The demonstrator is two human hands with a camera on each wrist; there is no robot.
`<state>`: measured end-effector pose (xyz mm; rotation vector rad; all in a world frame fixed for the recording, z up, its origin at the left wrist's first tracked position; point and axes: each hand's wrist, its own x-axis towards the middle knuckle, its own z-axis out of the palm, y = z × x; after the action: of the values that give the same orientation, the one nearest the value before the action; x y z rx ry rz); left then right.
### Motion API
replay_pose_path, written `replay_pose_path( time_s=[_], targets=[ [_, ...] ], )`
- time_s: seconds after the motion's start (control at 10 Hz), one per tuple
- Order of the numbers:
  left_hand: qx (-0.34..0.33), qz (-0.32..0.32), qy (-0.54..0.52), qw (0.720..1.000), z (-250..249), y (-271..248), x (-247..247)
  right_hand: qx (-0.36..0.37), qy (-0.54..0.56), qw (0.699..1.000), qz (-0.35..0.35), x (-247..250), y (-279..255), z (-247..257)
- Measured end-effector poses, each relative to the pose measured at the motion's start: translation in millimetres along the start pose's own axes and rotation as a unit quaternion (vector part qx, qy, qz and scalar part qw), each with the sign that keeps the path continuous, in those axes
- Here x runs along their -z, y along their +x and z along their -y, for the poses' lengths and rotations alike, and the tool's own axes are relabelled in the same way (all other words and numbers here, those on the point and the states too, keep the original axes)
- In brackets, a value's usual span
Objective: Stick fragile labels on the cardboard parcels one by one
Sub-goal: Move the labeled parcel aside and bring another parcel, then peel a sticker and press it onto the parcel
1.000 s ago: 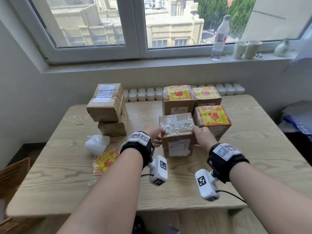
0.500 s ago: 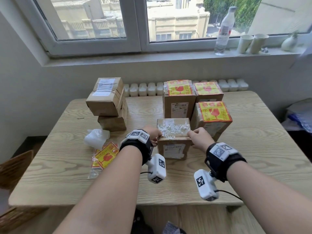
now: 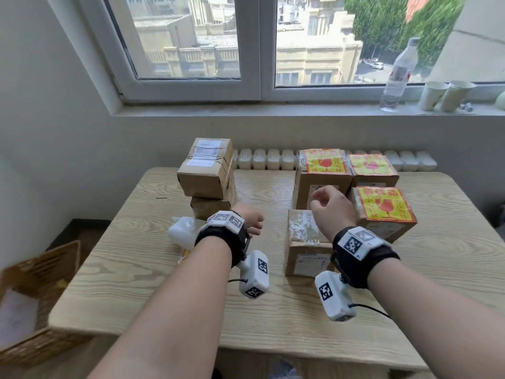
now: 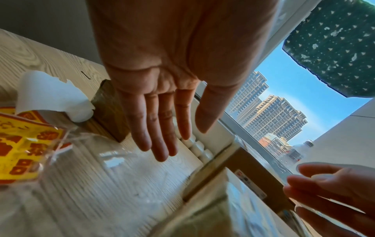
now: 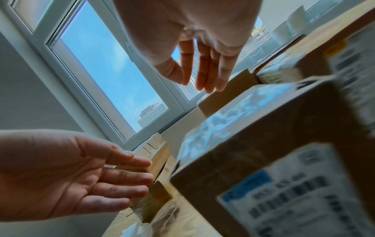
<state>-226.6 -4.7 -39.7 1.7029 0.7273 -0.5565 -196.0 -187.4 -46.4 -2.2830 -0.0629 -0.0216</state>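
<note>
Both my grips empty, fingers loose: left hand (image 3: 250, 221), right hand (image 3: 332, 212). Unlabelled parcel (image 3: 307, 242) at desk (image 3: 136, 269) centre; label stack (image 4: 22, 144) at 9 o'clock: thin, floppy, so pinch a corner.

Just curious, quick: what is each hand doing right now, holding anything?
Left hand: open, fingers straight, holding nothing.
Right hand: open, fingers relaxed, holding nothing, above the unlabelled parcel.

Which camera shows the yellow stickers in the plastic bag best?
The left wrist view: the bag of fragile labels fills its lower left corner, yellow with red print. In the head view the left hand and forearm hide nearly all of it. The right wrist view shows no labels clearly.
</note>
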Motion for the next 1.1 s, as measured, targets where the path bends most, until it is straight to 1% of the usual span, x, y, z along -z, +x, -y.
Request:
replay_pose_path(
  time_s=[0.1, 0.2, 0.3, 0.4, 0.5, 0.6, 0.7, 0.8, 0.9, 1.0, 1.1],
  targets=[
    [0.011, 0.004, -0.016, 1.000, 9, 1, 33, 0.009, 0.018, 0.999, 0.034, -25, 1, 23],
    [0.012, -0.050, -0.029, 0.998, 23, 11, 72, 0.002, 0.013, 0.997, 0.070, -58, 3, 40],
    [-0.008, -0.121, -0.063, 0.991, 42, 24, 117, -0.016, 0.019, 0.995, 0.101, -95, 7, 53],
    [-0.001, -0.130, -0.086, 0.988, 56, 36, 155, -0.051, 0.040, 0.990, 0.127, -129, 12, 67],
    [0.005, -0.118, -0.066, 0.991, 69, 51, 186, -0.100, 0.023, 0.985, 0.136, -162, 16, 72],
    [0.014, -0.117, -0.039, 0.992, 88, 75, 206, -0.139, -0.068, 0.983, 0.102, -182, 14, 67],
    [0.019, -0.096, -0.012, 0.995, 102, 91, 208, -0.211, -0.117, 0.968, 0.071, -187, 8, 56],
    [0.086, -0.005, 0.011, 0.996, 116, 100, 197, -0.287, -0.109, 0.946, 0.101, -196, 7, 30],
    [0.114, -0.011, 0.055, 0.992, 131, 110, 189, -0.350, -0.045, 0.920, 0.170, -208, 4, 18],
    [0.118, 0.010, 0.092, 0.989, 162, 161, 189, -0.371, 0.052, 0.904, 0.208, -222, -1, 21],
    [0.145, 0.041, 0.068, 0.986, 172, 178, 187, -0.376, 0.062, 0.891, 0.248, -240, -2, 14]
  ],
)
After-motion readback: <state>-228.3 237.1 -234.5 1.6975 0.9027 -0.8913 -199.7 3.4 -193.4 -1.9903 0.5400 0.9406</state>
